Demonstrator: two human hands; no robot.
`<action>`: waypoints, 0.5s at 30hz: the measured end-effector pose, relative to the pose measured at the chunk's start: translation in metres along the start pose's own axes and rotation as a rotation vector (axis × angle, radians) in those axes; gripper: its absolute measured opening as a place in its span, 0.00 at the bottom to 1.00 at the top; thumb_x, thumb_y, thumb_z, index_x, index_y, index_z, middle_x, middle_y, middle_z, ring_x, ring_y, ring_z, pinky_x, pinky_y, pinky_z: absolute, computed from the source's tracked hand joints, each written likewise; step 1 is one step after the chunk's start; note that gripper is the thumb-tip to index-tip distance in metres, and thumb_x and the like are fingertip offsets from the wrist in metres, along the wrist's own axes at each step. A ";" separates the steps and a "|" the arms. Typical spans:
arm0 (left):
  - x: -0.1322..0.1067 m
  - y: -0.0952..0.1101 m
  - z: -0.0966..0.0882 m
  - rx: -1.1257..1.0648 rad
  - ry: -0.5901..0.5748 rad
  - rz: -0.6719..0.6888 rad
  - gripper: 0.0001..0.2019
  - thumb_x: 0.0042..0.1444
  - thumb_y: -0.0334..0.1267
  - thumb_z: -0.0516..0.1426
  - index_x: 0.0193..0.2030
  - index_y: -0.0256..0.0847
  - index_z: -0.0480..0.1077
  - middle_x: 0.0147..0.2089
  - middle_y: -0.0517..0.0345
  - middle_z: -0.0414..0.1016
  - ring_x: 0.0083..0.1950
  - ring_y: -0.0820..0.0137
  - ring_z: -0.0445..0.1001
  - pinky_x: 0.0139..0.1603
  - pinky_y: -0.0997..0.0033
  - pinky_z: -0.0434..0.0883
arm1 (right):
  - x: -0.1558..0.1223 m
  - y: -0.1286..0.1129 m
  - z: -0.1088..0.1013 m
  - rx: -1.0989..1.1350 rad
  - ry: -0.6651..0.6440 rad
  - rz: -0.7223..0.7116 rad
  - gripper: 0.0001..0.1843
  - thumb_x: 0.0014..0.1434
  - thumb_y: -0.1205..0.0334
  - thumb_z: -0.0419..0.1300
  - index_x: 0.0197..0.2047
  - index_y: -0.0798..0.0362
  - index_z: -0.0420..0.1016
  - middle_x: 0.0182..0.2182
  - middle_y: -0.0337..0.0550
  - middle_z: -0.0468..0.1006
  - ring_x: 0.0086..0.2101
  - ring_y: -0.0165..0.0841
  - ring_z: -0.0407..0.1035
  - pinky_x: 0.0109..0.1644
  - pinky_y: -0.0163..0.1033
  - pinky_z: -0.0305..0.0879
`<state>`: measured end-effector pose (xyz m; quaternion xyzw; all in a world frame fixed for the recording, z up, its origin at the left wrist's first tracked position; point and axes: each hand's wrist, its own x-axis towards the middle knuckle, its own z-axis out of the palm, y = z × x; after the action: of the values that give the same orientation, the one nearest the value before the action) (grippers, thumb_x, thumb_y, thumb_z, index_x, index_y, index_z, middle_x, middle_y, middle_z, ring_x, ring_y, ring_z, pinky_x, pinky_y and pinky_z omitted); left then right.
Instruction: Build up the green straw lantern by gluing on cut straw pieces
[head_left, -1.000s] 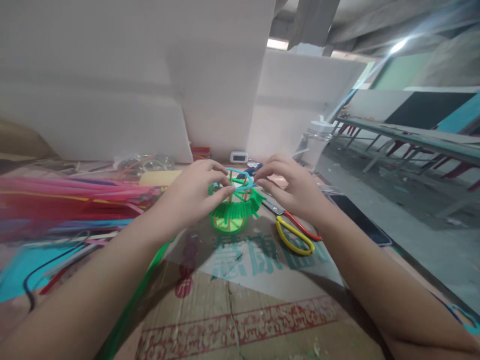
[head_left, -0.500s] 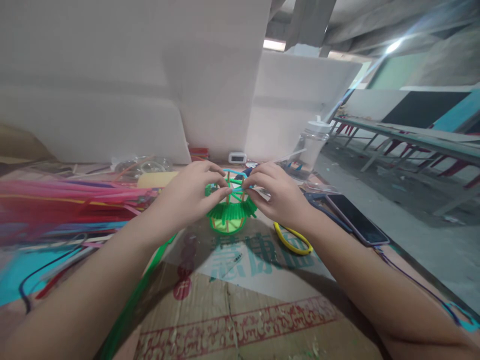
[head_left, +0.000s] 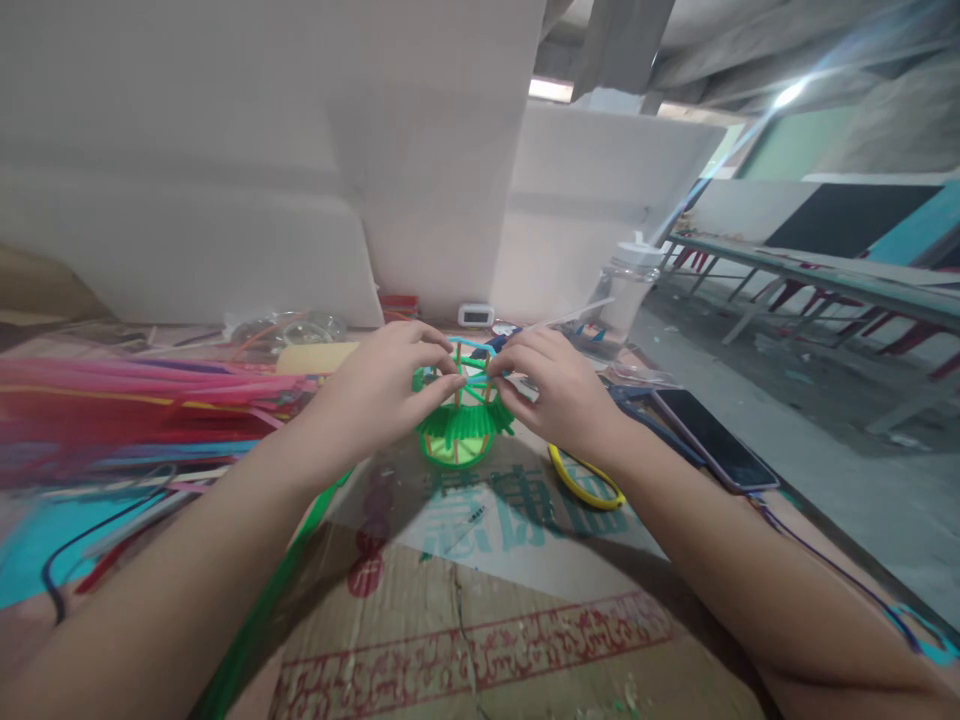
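Observation:
A small round frame model (head_left: 456, 425) made of green pipe cleaners and brown sticks stands on the cardboard, with a fringed green skirt and a pale yellow-green base. Light blue pipe cleaner rings its top. From the left, my left hand (head_left: 409, 375) is closed, thumb and forefinger pinched at a light blue pipe cleaner (head_left: 477, 379) across the model's upper part. My right hand (head_left: 544, 385) pinches at the same blue strand from the right, its fingers curled against the model. The fingertips partly hide the strand's ends.
Bundled pink, red and blue pipe cleaners (head_left: 150, 410) lie at left, and green ones (head_left: 277, 570) near my left forearm. A yellow ring (head_left: 585, 480), phone (head_left: 716, 438) and clear bottle (head_left: 626, 295) are at right. White boards (head_left: 442, 200) rise behind a small digital display (head_left: 475, 316).
My right fingertips have shifted very slightly to the right, widening the gap between the hands a little. The model has barely moved.

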<state>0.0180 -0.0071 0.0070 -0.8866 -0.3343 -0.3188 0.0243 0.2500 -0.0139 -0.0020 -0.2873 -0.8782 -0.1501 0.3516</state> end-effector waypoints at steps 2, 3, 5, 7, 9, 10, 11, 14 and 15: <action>0.000 0.004 -0.001 0.005 0.045 0.016 0.11 0.66 0.41 0.57 0.42 0.38 0.79 0.52 0.45 0.77 0.55 0.56 0.74 0.57 0.50 0.70 | 0.001 -0.001 0.000 -0.002 0.022 -0.001 0.05 0.63 0.70 0.56 0.37 0.51 0.71 0.35 0.47 0.79 0.39 0.40 0.69 0.46 0.46 0.65; 0.000 0.007 -0.001 0.010 0.074 0.029 0.11 0.66 0.41 0.57 0.45 0.38 0.79 0.53 0.44 0.77 0.56 0.55 0.74 0.59 0.50 0.70 | 0.001 -0.001 0.000 0.000 0.035 -0.002 0.05 0.63 0.70 0.56 0.37 0.51 0.71 0.34 0.47 0.78 0.38 0.40 0.69 0.45 0.46 0.65; 0.000 0.014 -0.002 0.019 0.125 0.053 0.12 0.66 0.39 0.57 0.50 0.39 0.78 0.56 0.44 0.76 0.59 0.55 0.72 0.62 0.49 0.68 | 0.002 -0.003 -0.002 0.010 0.056 -0.003 0.05 0.64 0.69 0.56 0.37 0.51 0.70 0.34 0.46 0.78 0.37 0.40 0.69 0.45 0.46 0.65; 0.000 0.022 -0.002 0.028 0.153 0.066 0.11 0.66 0.37 0.56 0.50 0.40 0.78 0.56 0.45 0.76 0.60 0.55 0.72 0.63 0.49 0.67 | 0.002 -0.005 -0.004 0.020 0.074 -0.003 0.04 0.64 0.68 0.57 0.37 0.50 0.70 0.34 0.46 0.78 0.38 0.40 0.70 0.45 0.46 0.66; -0.001 0.029 0.000 0.043 0.181 0.065 0.10 0.66 0.35 0.56 0.48 0.41 0.78 0.56 0.46 0.76 0.61 0.56 0.71 0.63 0.49 0.67 | 0.003 -0.008 -0.006 0.027 0.096 -0.005 0.04 0.65 0.68 0.57 0.37 0.51 0.70 0.34 0.46 0.78 0.38 0.40 0.70 0.45 0.46 0.67; -0.001 0.032 0.001 0.052 0.199 0.061 0.09 0.66 0.35 0.56 0.47 0.41 0.79 0.55 0.47 0.76 0.60 0.56 0.71 0.63 0.49 0.67 | 0.003 -0.009 -0.007 0.028 0.111 -0.007 0.04 0.65 0.68 0.57 0.38 0.51 0.70 0.34 0.46 0.78 0.38 0.40 0.71 0.45 0.46 0.67; -0.001 0.034 0.002 0.060 0.215 0.059 0.09 0.66 0.36 0.57 0.46 0.41 0.78 0.55 0.47 0.77 0.60 0.56 0.71 0.63 0.49 0.67 | 0.003 -0.009 -0.008 0.026 0.126 -0.007 0.04 0.65 0.68 0.57 0.38 0.51 0.70 0.34 0.46 0.78 0.38 0.40 0.71 0.45 0.45 0.67; -0.002 0.037 0.005 0.069 0.258 0.064 0.09 0.67 0.36 0.56 0.46 0.41 0.78 0.53 0.48 0.78 0.59 0.56 0.72 0.62 0.48 0.67 | 0.003 -0.011 -0.010 0.011 0.167 -0.014 0.04 0.65 0.69 0.57 0.38 0.51 0.69 0.33 0.46 0.78 0.37 0.39 0.70 0.44 0.45 0.67; -0.002 0.038 0.005 0.067 0.266 0.070 0.09 0.67 0.35 0.56 0.47 0.41 0.78 0.53 0.48 0.78 0.59 0.57 0.72 0.62 0.48 0.67 | 0.003 -0.011 -0.010 0.008 0.179 -0.019 0.04 0.64 0.69 0.57 0.38 0.51 0.69 0.34 0.46 0.78 0.37 0.39 0.71 0.44 0.45 0.68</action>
<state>0.0427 -0.0360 0.0079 -0.8463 -0.3075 -0.4212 0.1088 0.2473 -0.0263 0.0064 -0.2631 -0.8466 -0.1750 0.4283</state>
